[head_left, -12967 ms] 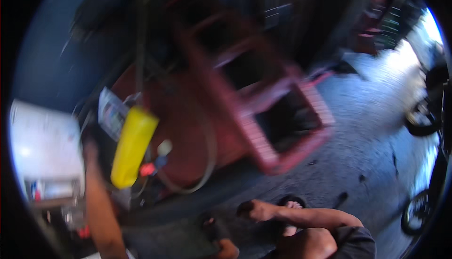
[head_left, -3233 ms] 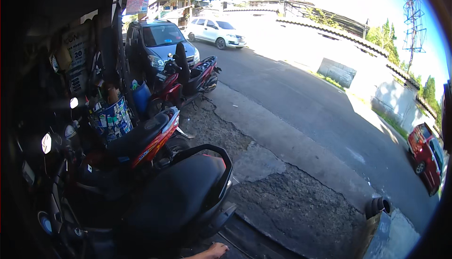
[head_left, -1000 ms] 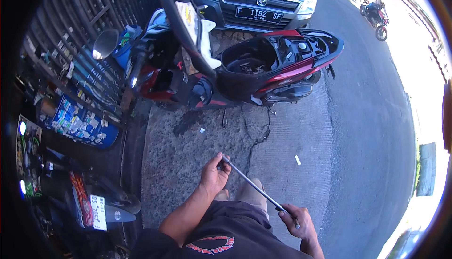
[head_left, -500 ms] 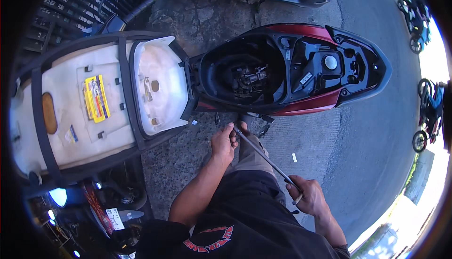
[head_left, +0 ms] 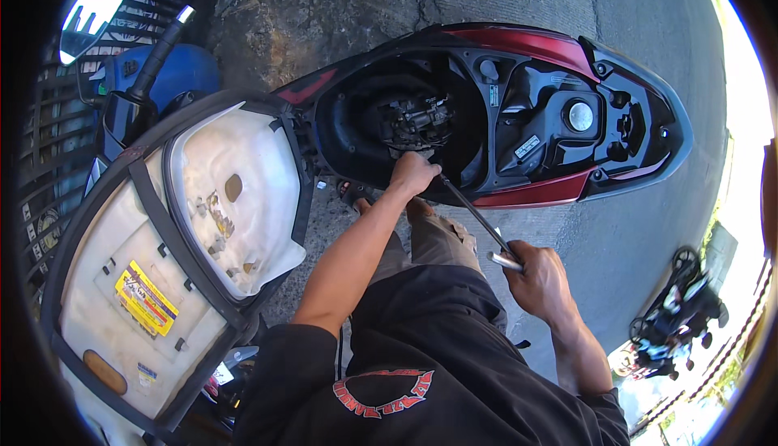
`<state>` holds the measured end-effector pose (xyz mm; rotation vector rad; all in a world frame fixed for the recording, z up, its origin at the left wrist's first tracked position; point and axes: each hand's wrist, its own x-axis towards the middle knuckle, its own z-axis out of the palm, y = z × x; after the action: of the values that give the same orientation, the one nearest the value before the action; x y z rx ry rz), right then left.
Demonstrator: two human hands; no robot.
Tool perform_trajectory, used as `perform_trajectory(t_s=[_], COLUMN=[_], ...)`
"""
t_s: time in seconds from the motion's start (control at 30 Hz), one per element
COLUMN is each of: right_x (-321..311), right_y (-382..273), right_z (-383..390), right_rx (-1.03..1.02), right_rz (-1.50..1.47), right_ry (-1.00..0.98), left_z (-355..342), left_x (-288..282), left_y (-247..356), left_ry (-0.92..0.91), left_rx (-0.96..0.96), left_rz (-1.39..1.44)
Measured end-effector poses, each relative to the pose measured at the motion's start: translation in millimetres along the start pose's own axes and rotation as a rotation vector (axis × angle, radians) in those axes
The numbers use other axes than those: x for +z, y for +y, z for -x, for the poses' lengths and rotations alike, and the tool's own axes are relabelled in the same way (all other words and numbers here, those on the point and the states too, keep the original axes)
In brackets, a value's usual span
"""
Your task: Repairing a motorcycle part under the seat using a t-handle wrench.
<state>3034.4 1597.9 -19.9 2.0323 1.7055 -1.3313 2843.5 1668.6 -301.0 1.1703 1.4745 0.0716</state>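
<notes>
My left hand point(head_left: 415, 175) is closed around the far end of a long metal T-handle wrench point(head_left: 480, 219), over the near rim of the scooter's open underseat bay point(head_left: 344, 142). My right hand point(head_left: 536, 280) grips the wrench's handle end, in front of my right side, and the short crossbar shows beside the fingers. The shaft slants between both hands. Beyond my left hand, grimy metal engine parts point(head_left: 421, 122) show through the bottom of the dark bay. My left fingers cover the wrench's tip.
The raised seat point(head_left: 121, 239), its pale underside up, hangs open at the left. A capped fuel tank point(head_left: 579, 117) lies in the red scooter's tail. Another vehicle's handlebar point(head_left: 158, 57) and mirror stand at the far left. On the road at right is a motorcycle point(head_left: 677, 316).
My left hand has reached forward to the bay's rim with the wrench's far end. My right hand has risen slightly with the handle. The whole view has shifted and turned.
</notes>
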Motion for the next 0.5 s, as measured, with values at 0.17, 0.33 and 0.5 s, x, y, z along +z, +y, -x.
perform_trajectory(t_s=[0.17, 0.33, 0.5], right_x=[4.6, 11.7, 25.6], right_y=[-8.7, -14.9, -14.1], right_z=[-38.3, -56.8, -63.1], right_rx=[0.064, 0.082, 0.015], right_rz=[0.107, 0.17, 0.285], right_ry=[-0.001, -0.016, 0.011], left_z=[-38.9, -49.7, -56.5], left_x=[11.1, 20.3, 21.9], left_y=[-5.8, -26.0, -36.5], left_ry=[-0.158, -0.153, -0.153], left_rx=[-0.026, 0.03, 0.092], left_rz=[-0.042, -0.072, 0.0])
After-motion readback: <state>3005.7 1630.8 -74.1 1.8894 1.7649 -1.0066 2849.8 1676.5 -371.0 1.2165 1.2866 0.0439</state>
